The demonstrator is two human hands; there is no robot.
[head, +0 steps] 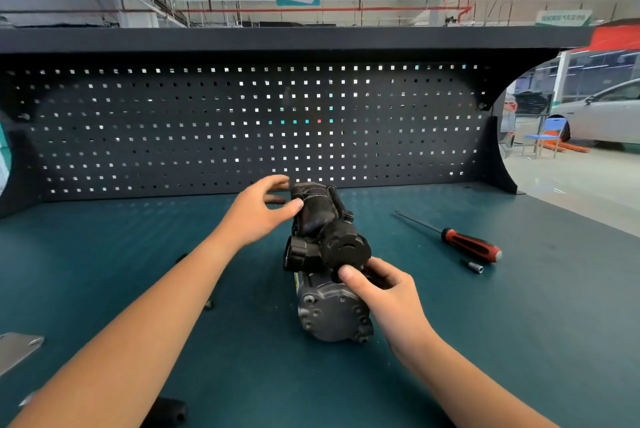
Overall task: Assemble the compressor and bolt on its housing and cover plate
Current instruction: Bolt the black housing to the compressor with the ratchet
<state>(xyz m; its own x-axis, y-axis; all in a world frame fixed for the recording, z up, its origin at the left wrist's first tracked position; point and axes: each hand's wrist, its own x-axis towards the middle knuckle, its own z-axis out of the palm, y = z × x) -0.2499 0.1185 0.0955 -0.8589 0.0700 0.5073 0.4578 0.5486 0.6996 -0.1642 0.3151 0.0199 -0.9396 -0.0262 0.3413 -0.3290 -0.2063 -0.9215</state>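
The compressor point(332, 313) lies in the middle of the teal bench, its grey metal end cap facing me. A black plastic housing point(322, 226) with round ports sits on top of it and reaches toward the pegboard. My left hand point(258, 213) is at the housing's far left end, thumb touching it and fingers spread loosely above. My right hand point(377, 289) grips the near right side where the housing meets the grey body, thumb pressed on the black part. A grey metal cover plate point(17, 349) lies at the bench's left edge.
A red-and-black screwdriver point(460, 240) lies to the right of the compressor, with a small socket bit point(472, 266) beside it. Small dark bolts point(209, 303) lie under my left forearm. A black part point(169, 410) sits at the near edge. The pegboard point(242, 129) stands behind.
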